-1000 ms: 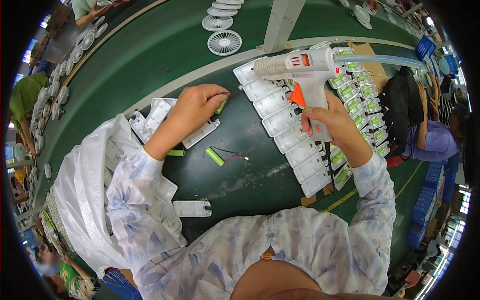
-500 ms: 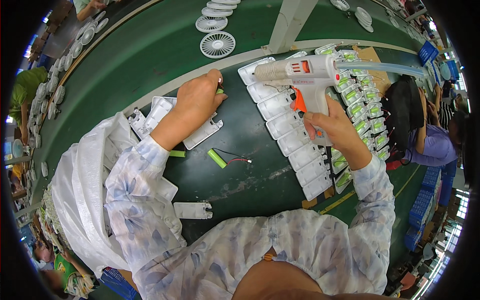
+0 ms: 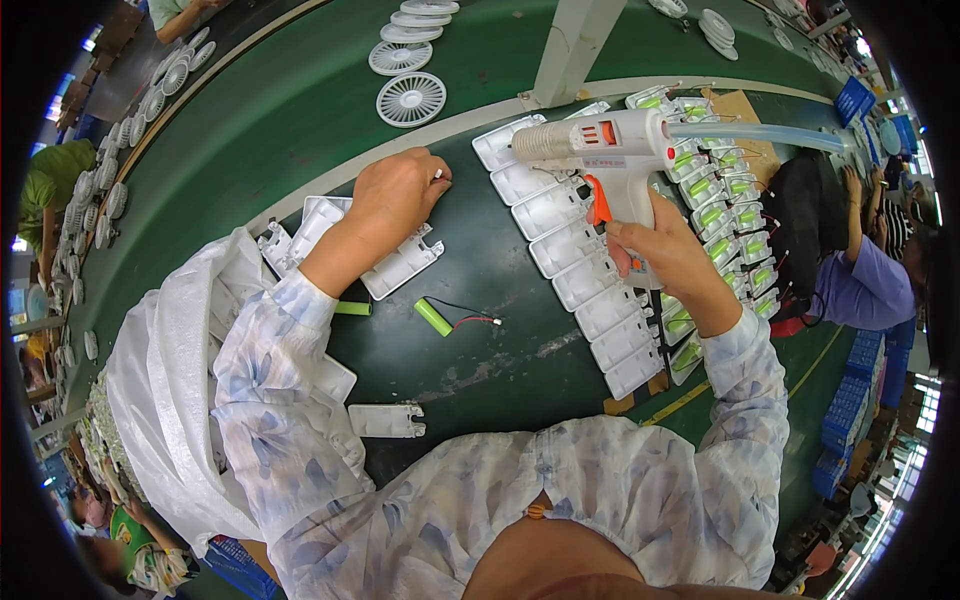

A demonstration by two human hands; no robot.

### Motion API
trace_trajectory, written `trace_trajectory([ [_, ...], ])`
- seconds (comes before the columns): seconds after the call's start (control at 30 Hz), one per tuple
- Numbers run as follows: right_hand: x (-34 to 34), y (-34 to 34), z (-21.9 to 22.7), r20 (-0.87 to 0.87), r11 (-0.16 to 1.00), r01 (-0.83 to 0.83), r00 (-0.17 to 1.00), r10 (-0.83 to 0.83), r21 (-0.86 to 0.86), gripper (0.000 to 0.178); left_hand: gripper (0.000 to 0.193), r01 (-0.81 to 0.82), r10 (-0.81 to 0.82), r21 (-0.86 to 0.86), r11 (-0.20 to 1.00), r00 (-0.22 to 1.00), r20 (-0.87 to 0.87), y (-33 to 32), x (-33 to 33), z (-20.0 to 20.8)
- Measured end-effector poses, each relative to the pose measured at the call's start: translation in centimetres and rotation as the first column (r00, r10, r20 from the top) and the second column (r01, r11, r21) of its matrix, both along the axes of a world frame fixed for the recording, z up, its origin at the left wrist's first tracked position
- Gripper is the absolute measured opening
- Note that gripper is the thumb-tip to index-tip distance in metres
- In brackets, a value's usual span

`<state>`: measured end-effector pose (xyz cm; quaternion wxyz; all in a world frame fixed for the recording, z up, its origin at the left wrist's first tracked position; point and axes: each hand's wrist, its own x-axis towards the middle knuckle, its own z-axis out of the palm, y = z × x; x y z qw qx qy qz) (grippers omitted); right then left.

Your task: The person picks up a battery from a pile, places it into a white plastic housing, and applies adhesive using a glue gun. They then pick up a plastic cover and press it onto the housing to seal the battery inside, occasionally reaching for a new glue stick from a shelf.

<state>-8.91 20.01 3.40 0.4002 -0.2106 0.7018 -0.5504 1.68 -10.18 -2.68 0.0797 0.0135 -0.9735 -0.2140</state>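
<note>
My left hand (image 3: 392,205) is closed above the white plastic casings (image 3: 405,265) at the left of the bench. A small white plug (image 3: 438,174) shows at its fingers; the green battery seen there earlier is hidden by the hand. In my right hand (image 3: 675,260) is a white hot glue gun (image 3: 630,150), gripped by its handle, nozzle toward the left. My fingers are near its orange trigger (image 3: 598,200), and a clear glue stick (image 3: 760,132) sticks out behind. A loose green battery (image 3: 433,317) with red and black wires lies on the bench between my hands.
Beneath the glue gun runs a row of white casings (image 3: 585,285); right of it are rows of casings with green batteries (image 3: 712,217). A white sack (image 3: 160,380) stands at my left. Beyond a metal post (image 3: 572,50), a green belt carries white slotted discs (image 3: 411,100). Co-workers are on both sides.
My left hand has turned and curled slightly, so the green battery end no longer shows. The discs on the belt have shifted left. My right hand and the glue gun have barely moved.
</note>
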Motion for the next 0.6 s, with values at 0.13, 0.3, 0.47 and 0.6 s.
trace_trajectory([
  [0.13,-0.3,0.2,0.2,0.008,1.0,0.02,1.0,-0.02,0.007,0.021,0.009,0.044,-0.043,0.036,0.998,0.998,-0.037,-0.2,-0.9,0.4],
  [0.3,0.3,0.2,0.5,0.116,0.993,0.099,0.989,-0.091,-0.069,0.025,0.01,0.072,-0.056,0.086,0.994,0.984,-0.172,0.8,-4.5,2.6],
  [0.47,0.5,0.9,0.2,0.186,0.988,0.089,0.98,-0.065,-0.125,0.034,0.008,0.183,-0.183,-0.023,0.983,0.957,-0.227,1.3,-8.2,2.2],
  [0.6,0.7,1.3,0.0,0.17,0.986,0.117,0.981,-0.096,-0.119,0.035,0.008,0.257,-0.267,-0.076,0.963,0.944,-0.193,2.0,-9.9,1.4],
])
